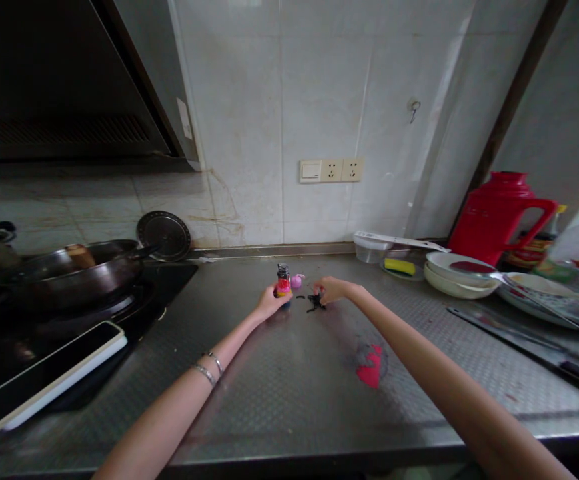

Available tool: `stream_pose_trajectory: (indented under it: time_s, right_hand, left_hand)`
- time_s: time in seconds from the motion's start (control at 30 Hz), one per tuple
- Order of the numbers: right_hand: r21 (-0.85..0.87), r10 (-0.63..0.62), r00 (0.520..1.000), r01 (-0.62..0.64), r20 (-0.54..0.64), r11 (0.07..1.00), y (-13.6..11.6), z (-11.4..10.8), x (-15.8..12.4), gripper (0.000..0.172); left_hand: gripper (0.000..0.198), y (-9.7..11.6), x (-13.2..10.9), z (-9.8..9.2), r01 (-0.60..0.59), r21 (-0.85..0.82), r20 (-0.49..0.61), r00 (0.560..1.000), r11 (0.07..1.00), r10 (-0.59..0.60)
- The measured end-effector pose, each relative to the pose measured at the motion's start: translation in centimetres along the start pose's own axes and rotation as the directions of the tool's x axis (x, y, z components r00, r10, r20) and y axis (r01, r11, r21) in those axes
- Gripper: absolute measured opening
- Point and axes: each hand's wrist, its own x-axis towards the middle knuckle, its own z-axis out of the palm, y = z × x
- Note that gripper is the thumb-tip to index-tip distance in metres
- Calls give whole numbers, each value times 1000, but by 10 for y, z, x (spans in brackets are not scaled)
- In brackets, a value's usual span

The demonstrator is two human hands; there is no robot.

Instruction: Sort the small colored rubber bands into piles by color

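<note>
while left fingers (278,302) grip a jar (283,276), right fingers (320,288), grip unclear, touch black pieces (314,305).

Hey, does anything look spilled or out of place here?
Yes: loose black bits by the right hand lie straight on the counter, like a spill. A phone seems to rest on the stove, a cooking surface.

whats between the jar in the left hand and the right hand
In the head view, a small pink object and some black pieces lie on the counter between the jar and the right hand.
</note>
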Motion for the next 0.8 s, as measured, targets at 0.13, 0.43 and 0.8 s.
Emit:
stream_pose_trajectory:
  time_s: [0.13,0.43,0.8]
  right_hand:
    - [5,-13,999,13,52,1000,-3,-3,4,44]
    - [44,-62,995,59,73,997,1,0,13,20]
    - [190,-84,996,85,-12,978,13,5,2,18]
  left_hand:
    - [38,1,0,-1,1,5,1,1000,1000,-1]
    - [35,2,-1,0,-45,-9,19,999,999,46]
    - [35,1,-1,0,-15,17,-18,1000,1000,15]
